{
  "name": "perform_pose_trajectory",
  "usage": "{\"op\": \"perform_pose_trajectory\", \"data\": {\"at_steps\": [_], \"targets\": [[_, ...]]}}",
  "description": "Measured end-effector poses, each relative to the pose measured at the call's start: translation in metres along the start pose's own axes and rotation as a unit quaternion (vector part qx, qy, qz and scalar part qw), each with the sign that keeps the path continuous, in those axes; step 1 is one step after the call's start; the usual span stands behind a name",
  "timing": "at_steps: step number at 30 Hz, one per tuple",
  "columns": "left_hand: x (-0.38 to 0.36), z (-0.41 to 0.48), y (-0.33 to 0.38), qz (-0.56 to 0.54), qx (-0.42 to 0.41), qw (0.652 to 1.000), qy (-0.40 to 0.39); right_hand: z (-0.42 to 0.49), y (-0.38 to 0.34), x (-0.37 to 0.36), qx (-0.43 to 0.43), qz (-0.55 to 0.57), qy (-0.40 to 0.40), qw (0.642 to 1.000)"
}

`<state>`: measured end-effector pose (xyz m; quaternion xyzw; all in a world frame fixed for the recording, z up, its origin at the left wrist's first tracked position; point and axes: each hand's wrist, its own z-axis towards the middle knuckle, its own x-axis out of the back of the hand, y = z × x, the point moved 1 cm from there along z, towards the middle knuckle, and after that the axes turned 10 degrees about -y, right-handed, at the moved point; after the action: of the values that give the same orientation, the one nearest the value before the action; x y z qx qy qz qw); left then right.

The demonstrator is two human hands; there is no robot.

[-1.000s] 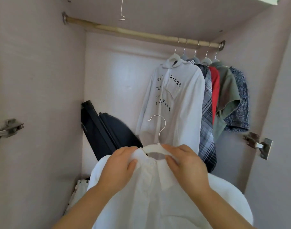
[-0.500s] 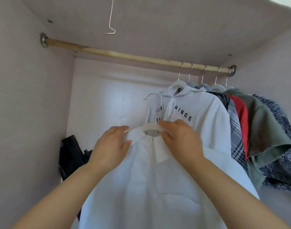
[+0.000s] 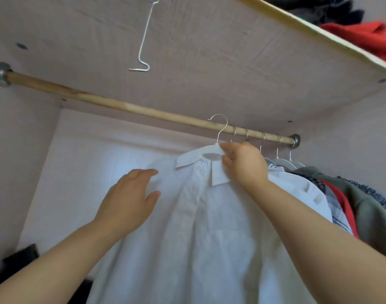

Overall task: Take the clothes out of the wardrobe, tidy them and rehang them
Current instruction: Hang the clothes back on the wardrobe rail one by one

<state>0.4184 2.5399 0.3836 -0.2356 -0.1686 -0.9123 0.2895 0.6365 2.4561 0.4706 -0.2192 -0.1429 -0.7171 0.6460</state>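
- Item, white shirt [image 3: 209,227]: hanging on a white hanger [image 3: 206,151], sitting at centre of view, with its collar lying at about 12 o'clock of the garment.
- Item, hanger hook [image 3: 220,126]: rising in front of the wooden rail [image 3: 121,106]; whether it is seated over the rail or only crossing it cannot be told. Risk: the hook may be missing the rail, and the shirt would be dropping if released early.
- Right hand [image 3: 244,165]: its grip is pinching the hanger's shoulder and the collar edge at 3 o'clock of the collar. Risk: cloth caught in the pinch could be dragging the collar askew, or sliding the shirt off the hanger arm.
- Left hand [image 3: 128,200]: its grip is wide, with fingers spread and holding nothing, lying beside the shirt's shoulder at 9 o'clock; contact is uncertain. Risk: that unsupported side may be slipping off the hanger.
- Hung clothes [image 3: 352,205]: crowding at 3 o'clock, just beside the shirt. Risk: the hook may be tangling with neighbouring hooks, or the sleeve bunching against them.
- Bent wire hook [image 3: 141,40]: dangling from the top panel at 11 o'clock, well apart; snagging appears unlikely.
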Motion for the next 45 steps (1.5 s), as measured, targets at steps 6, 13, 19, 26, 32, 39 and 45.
{"op": "perform_pose_trajectory", "data": {"at_steps": [6,13,19,26,32,39,45], "targets": [[-0.004,0.021,-0.003,0.009,-0.01,1.0,0.015,0.043,0.013,-0.009,-0.004,-0.004,0.008,1.0],[-0.031,0.013,-0.011,0.003,-0.007,1.0,0.001,0.035,0.039,-0.047,0.012,-0.025,0.008,1.0],[-0.05,0.005,-0.021,-0.012,0.007,1.0,-0.012,0.028,0.041,-0.051,0.039,-0.016,0.037,0.998],[-0.068,-0.03,-0.04,-0.023,0.026,0.999,-0.033,-0.059,0.013,-0.096,0.146,-0.057,0.062,0.986],[-0.106,-0.139,-0.077,-0.003,0.125,0.984,-0.126,-0.208,-0.029,-0.178,0.218,-0.01,-0.086,0.972],[-0.131,-0.332,-0.104,0.024,0.288,0.916,-0.279,-0.378,-0.095,-0.239,0.226,0.076,-0.339,0.91],[-0.106,-0.493,-0.083,0.055,0.468,0.806,-0.357,-0.478,-0.139,-0.253,0.267,0.166,-0.491,0.813]]}}
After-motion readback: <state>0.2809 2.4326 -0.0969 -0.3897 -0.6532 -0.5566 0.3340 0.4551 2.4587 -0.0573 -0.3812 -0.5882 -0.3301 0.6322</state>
